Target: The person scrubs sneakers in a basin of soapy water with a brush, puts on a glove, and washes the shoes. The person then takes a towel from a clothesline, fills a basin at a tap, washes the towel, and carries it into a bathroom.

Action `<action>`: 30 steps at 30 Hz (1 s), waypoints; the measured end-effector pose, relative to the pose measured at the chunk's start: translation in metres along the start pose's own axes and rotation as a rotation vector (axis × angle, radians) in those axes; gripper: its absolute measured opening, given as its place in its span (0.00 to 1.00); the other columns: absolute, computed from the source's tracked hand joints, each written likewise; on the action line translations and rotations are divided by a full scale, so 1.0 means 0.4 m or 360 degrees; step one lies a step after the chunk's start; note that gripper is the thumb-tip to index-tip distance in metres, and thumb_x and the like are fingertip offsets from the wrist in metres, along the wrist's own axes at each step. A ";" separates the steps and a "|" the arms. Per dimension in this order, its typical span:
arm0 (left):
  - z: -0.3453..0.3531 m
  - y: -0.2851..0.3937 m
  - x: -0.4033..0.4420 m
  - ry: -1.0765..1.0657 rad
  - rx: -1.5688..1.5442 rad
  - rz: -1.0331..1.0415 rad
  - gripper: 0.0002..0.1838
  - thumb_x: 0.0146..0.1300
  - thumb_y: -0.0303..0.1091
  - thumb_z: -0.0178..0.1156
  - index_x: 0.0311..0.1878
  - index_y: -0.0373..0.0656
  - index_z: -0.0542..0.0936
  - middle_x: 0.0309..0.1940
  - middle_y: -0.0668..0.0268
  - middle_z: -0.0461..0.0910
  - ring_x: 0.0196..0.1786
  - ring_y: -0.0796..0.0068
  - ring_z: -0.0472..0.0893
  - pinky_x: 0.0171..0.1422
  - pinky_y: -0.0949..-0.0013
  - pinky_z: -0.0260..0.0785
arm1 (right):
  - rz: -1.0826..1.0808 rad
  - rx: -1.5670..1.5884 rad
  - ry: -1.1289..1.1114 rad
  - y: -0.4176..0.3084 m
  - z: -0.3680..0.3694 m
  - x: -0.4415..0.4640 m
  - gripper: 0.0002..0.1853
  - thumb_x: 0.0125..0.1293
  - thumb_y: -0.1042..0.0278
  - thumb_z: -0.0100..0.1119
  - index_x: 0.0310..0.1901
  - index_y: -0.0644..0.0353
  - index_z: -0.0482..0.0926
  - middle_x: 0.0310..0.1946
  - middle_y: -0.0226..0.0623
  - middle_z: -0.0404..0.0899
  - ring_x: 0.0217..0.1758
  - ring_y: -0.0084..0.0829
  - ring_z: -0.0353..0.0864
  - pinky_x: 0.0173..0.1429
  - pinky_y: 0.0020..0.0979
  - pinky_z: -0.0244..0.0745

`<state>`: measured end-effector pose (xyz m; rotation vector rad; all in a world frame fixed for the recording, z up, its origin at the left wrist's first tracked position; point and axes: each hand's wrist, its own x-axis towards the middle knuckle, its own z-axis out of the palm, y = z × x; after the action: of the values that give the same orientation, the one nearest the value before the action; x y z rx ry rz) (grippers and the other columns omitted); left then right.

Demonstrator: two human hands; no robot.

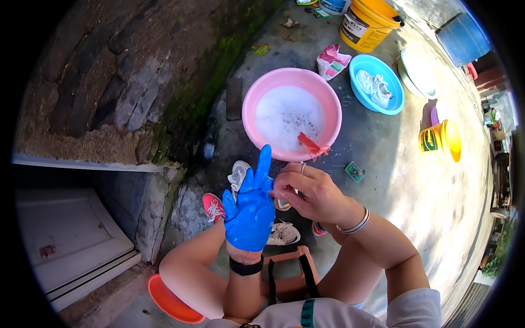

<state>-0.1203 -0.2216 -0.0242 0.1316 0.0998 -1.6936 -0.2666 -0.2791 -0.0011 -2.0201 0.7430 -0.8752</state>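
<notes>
My left hand point(250, 216) wears a wet blue rubber glove point(249, 229), with one finger pointing up and others spread to the left. At its right side, my bare right hand point(309, 188) pinches the glove near the fingers; the exact part gripped is hidden. Just beyond both hands stands a pink basin point(334, 117) of white suds. A red strip-like item point(311, 145) hangs over its near rim; its kind is unclear. White shoes stand around my feet, among them a sneaker point(283, 234) under my hands and another shoe point(238, 174) near the basin.
A blue basin point(397, 101) holds white sneakers point(374, 88) at the right. A pink-and-white bag point(332, 61), a yellow bucket point(367, 24) and a smaller yellow bucket point(449, 141) stand farther out. A green packet point(354, 171) lies nearby. A mossy wall point(180, 104) borders the left.
</notes>
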 end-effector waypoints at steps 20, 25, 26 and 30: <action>0.042 0.026 -0.013 -0.0128 -0.0475 0.0155 0.40 0.63 0.58 0.42 0.70 0.45 0.42 0.71 0.56 0.33 0.70 0.58 0.51 0.71 0.53 0.44 | 0.0139 -0.0129 -0.0159 -0.004 0.030 -0.017 0.07 0.56 0.80 0.52 0.36 0.64 0.65 0.31 0.43 0.68 0.35 0.43 0.71 0.38 0.37 0.68; 0.050 0.039 0.025 -0.0219 0.0078 0.0109 0.44 0.59 0.67 0.37 0.71 0.48 0.41 0.71 0.52 0.32 0.64 0.57 0.59 0.67 0.51 0.52 | 0.0236 -0.0089 -0.0197 0.003 0.024 -0.020 0.07 0.58 0.79 0.52 0.36 0.64 0.65 0.31 0.42 0.68 0.34 0.43 0.71 0.37 0.37 0.68; 0.043 0.046 0.028 -0.0276 0.0074 0.0061 0.45 0.59 0.67 0.37 0.71 0.47 0.42 0.71 0.52 0.32 0.63 0.57 0.61 0.66 0.51 0.53 | 0.0234 -0.0109 -0.0155 0.003 0.018 -0.019 0.07 0.58 0.79 0.52 0.36 0.64 0.65 0.31 0.42 0.68 0.34 0.43 0.71 0.37 0.36 0.68; 0.043 0.036 0.044 -0.0147 0.0188 0.0024 0.47 0.57 0.70 0.37 0.70 0.44 0.47 0.71 0.51 0.38 0.62 0.57 0.62 0.67 0.56 0.52 | 0.0241 -0.0192 0.0002 0.018 0.017 -0.013 0.09 0.57 0.78 0.54 0.38 0.64 0.67 0.33 0.42 0.69 0.33 0.40 0.71 0.37 0.34 0.68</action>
<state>-0.1088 -0.2431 -0.0098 0.1418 -0.0705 -1.6883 -0.2656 -0.2762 -0.0119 -2.0371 0.9563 -0.7597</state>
